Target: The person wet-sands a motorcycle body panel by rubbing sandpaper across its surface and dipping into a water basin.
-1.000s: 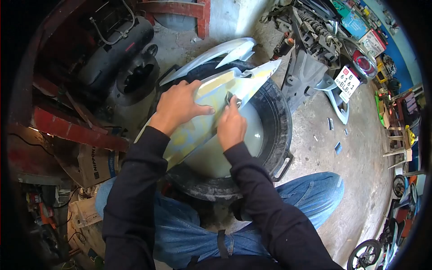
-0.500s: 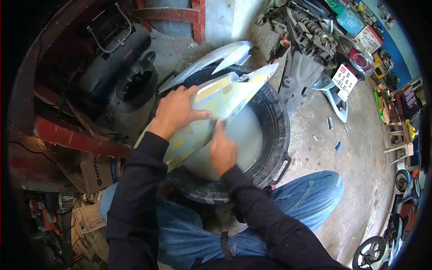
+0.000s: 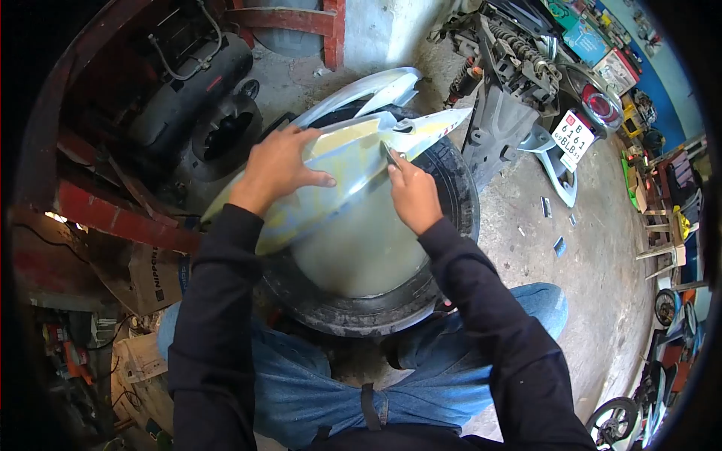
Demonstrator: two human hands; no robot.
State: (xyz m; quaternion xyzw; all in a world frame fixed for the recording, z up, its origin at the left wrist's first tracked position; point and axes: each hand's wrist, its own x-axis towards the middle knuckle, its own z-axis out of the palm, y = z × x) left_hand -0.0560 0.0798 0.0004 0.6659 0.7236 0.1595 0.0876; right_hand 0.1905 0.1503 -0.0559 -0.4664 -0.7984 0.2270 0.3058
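A motorcycle body panel [image 3: 342,169], patchy yellow, grey and white, lies slanted across a round black tub [image 3: 457,180] of cloudy water [image 3: 357,252]. My left hand [image 3: 280,167] grips the panel's upper edge, with the thumb across its face. In my right hand [image 3: 414,194] is a small dark piece of sandpaper [image 3: 389,153], pinched against the panel near its notched right part. Most of that piece is hidden by my fingers. A second pale panel [image 3: 361,89] rests behind, on the tub's far rim.
A stripped motorcycle frame [image 3: 519,56] with a licence plate [image 3: 572,141] stands at the back right. On the left are a dark compressor tank [image 3: 192,98] and a red metal beam [image 3: 120,218]. Small scraps [image 3: 559,246] lie on the concrete floor.
My right hand has moved up and to the right along the panel. The panel sits slightly higher and is tilted less steeply, and my left hand has shifted a little left with it.
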